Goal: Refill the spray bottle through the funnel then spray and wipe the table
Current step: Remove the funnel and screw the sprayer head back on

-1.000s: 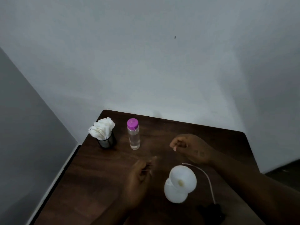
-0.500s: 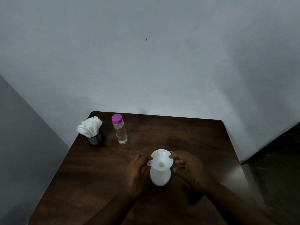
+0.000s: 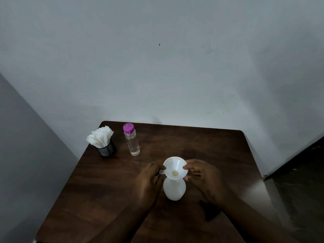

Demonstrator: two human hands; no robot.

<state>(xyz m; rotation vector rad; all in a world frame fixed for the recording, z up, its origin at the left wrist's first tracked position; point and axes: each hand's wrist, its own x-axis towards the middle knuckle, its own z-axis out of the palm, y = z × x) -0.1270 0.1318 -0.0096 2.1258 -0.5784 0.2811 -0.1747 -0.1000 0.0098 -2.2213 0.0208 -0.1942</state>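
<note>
The funnel (image 3: pixel 175 168) covers the mouth and neck of the spray bottle (image 3: pixel 174 190), so how its spout sits inside cannot be seen. The fingertips of the left hand (image 3: pixel 149 183) are partly hidden behind the funnel's rim and small tab. A dark object (image 3: pixel 211 213) lies half under the right forearm, too dim to identify. Both forearms and the near edge of the worktop (image 3: pixel 105 181) are cut off by the bottom edge. The liquid level in the clear bottle (image 3: pixel 131 142) cannot be read.
</note>
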